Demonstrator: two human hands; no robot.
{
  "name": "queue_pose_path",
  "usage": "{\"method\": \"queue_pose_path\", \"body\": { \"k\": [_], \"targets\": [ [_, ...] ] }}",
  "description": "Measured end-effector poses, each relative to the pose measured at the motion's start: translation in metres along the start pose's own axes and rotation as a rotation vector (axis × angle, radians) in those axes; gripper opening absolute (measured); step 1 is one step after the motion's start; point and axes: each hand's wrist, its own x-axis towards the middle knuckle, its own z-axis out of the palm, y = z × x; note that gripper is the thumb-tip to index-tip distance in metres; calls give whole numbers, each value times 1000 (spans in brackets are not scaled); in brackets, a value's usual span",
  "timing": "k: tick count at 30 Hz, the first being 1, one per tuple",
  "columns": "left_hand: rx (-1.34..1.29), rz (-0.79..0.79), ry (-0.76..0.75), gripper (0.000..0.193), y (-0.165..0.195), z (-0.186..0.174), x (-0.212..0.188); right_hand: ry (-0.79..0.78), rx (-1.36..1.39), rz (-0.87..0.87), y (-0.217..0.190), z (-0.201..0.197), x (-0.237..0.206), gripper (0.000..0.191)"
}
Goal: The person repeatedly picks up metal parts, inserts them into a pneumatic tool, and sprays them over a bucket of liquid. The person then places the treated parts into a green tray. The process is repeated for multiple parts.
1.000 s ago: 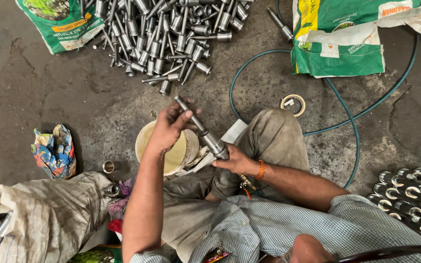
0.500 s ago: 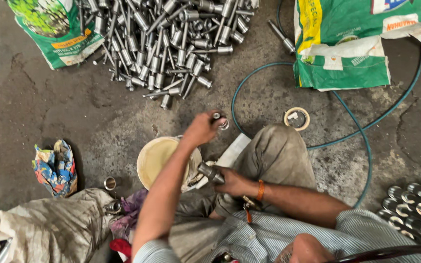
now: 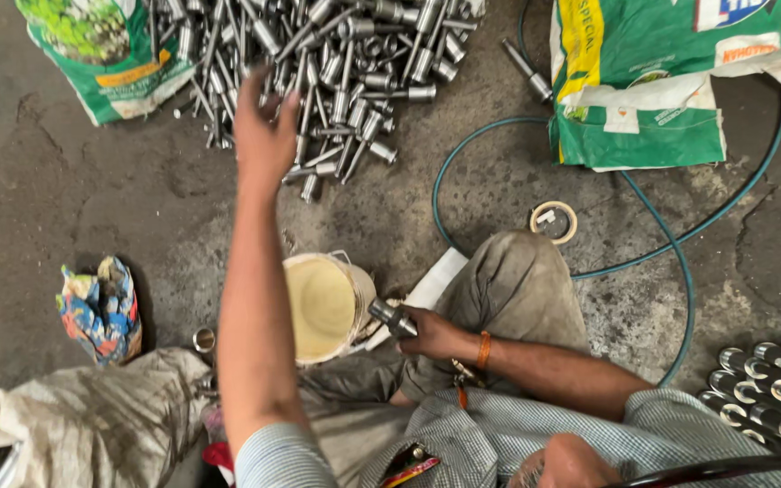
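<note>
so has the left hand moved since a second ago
Yes. The left hand has gone from beside the cream bucket up and away from the body, and is now at the near edge of the pile of metal rods.

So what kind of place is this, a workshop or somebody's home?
Most likely a small metal workshop, with the work done sitting on the floor. A big pile of metal rods lies on rough concrete floor, a green hose loops across it, and printed sacks sit nearby.
</note>
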Motion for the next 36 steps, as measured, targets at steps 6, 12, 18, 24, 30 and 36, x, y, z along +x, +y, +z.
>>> {"method": "queue_pose_path", "body": {
  "k": [6, 12, 18, 24, 30, 36],
  "targets": [
    [-152, -90, 94, 31, -31, -101, -204, 15, 213, -494, 21, 14, 1, 55],
    [70, -308, 552, 15, -3, -229, -442, 88, -6, 85, 0, 12, -23, 27],
    [200, -628, 725, 21, 94, -293, -643, 120, 259, 14, -7, 4, -37, 20],
    [314, -1198, 582, 29, 149, -299, -831, -40, 736, 229, 22, -26, -4, 29],
    [632, -1501, 651, 35, 102, -278, -986, -235, 814, 64, 40, -22, 9, 39],
    [944, -1683, 723, 66, 70, -214, -1037, -195, 816, 139, 36, -8, 3, 43]
  ]
}}
